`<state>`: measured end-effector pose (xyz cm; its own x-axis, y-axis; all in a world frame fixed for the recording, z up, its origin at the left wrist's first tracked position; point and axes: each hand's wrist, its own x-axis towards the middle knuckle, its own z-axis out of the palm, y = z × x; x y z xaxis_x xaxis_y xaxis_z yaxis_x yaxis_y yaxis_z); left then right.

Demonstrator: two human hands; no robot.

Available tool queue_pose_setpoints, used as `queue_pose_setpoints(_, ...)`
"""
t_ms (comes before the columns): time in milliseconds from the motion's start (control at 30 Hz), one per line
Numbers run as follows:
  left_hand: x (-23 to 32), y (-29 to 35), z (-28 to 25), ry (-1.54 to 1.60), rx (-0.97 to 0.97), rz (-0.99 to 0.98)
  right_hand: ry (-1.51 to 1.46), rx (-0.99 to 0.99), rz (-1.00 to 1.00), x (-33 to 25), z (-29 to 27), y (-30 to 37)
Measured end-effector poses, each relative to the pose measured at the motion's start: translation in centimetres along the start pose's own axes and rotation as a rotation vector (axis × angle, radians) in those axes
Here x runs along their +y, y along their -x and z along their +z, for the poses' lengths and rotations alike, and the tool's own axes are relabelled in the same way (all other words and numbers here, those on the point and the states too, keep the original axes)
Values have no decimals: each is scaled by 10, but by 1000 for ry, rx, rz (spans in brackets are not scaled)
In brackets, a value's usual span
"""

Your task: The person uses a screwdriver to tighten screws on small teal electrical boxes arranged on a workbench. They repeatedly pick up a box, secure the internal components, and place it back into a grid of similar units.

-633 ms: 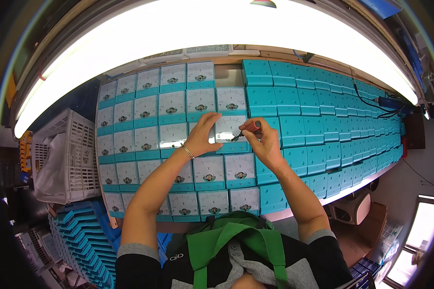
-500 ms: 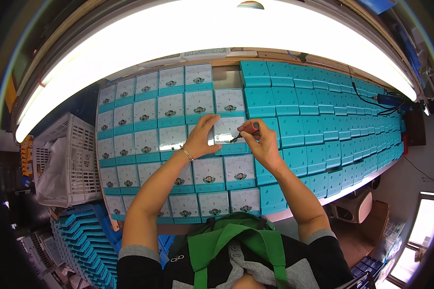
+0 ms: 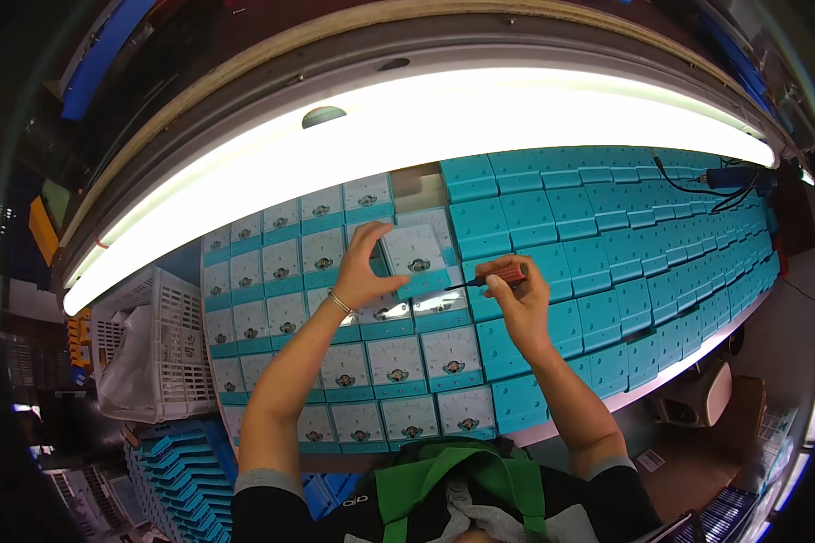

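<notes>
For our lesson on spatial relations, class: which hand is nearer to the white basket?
Left. The left hand is right of the white basket, holding a meter; the right hand, with a red-handled screwdriver, is farther right.

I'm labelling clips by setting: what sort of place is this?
Probably a small assembly workshop: square white-faced dial meters with turquoise casings lie in rows, beside many rows of turquoise plastic housings, and the right hand holds a red-and-black screwdriver.
</notes>
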<state>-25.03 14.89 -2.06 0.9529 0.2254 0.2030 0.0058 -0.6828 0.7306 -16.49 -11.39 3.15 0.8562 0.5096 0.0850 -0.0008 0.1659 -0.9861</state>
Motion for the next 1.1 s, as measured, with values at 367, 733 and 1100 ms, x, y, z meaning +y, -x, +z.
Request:
queue_pose_setpoints(367, 6, -172, 43, -738, -302, 62, 145, 50, 107, 20, -43, 20)
queue_pose_setpoints(733, -46, -98, 63, -254, -320, -72, 123, 103, 182, 36, -59, 42)
queue_pose_setpoints(1100, -47, -57, 35, -390, -294, 2, 159, -18, -18, 48, -4, -10)
